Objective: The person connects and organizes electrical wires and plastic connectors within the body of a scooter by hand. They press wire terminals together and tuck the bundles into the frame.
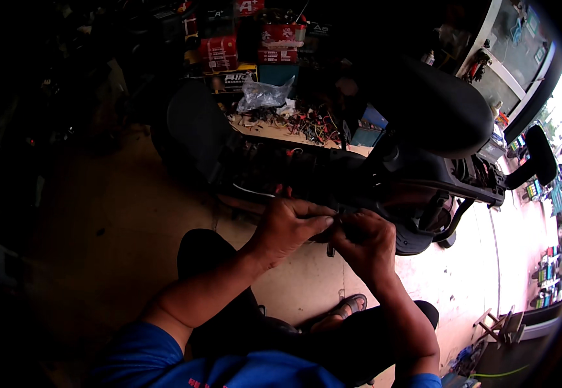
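A dark electric scooter (339, 168) lies across the middle, its inside partly exposed and deep in shadow. Over its near edge my left hand (284, 226) is closed, thumb and forefinger pinched together. My right hand (366, 240) is closed too, with curled fingers meeting the left fingertips. Whatever sits between the fingertips is too small and dark to make out. A thin white wire (252, 191) runs along the scooter toward my left hand. Just beyond that hand, small reddish-orange pieces (283, 191) show.
Behind the scooter, loose wires and scraps (316, 124), a clear plastic bag (265, 95) and stacked red boxes (218, 53) crowd the floor. A black padded seat (446, 110) rises at the right. My sandalled foot (349, 307) rests below my hands. A wooden stool (504, 326) stands lower right.
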`<state>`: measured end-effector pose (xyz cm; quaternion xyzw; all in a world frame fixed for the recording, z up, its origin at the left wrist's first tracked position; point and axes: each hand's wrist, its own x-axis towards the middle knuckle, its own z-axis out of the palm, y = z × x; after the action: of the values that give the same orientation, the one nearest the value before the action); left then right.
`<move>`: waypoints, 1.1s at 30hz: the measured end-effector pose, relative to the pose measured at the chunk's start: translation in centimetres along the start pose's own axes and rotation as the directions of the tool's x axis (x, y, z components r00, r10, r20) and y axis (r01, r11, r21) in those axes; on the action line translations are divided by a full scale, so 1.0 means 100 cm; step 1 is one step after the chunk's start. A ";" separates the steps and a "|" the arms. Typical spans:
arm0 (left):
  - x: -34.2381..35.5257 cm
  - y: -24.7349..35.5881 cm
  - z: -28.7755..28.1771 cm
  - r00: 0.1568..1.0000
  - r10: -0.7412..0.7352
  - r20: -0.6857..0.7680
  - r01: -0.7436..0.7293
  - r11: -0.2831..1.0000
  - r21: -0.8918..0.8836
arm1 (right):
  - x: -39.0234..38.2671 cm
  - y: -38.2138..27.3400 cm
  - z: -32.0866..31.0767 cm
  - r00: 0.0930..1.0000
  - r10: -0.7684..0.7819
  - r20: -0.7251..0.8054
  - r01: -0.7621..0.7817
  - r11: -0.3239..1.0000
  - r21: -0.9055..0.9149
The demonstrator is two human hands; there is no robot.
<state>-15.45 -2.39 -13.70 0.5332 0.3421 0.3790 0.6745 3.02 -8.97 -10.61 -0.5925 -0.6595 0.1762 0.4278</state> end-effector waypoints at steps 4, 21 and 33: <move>-0.001 0.005 0.004 1.000 0.002 -0.016 -0.002 1.000 0.023 | 0.002 -0.001 -0.003 1.000 -0.002 -0.001 0.002 1.000 0.018; 0.002 -0.007 0.009 0.988 0.146 -0.040 -0.138 0.979 0.152 | 0.000 0.006 0.006 0.980 -0.165 -0.115 0.150 0.981 -0.125; 0.005 -0.007 0.014 0.971 0.109 -0.212 -0.115 0.993 -0.012 | 0.000 0.005 -0.003 0.981 -0.176 -0.087 0.162 0.976 -0.147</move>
<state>-13.88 -2.76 -14.10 0.5003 0.3763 0.4750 0.6185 3.60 -8.91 -10.80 -0.5706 -0.6961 0.0631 0.4310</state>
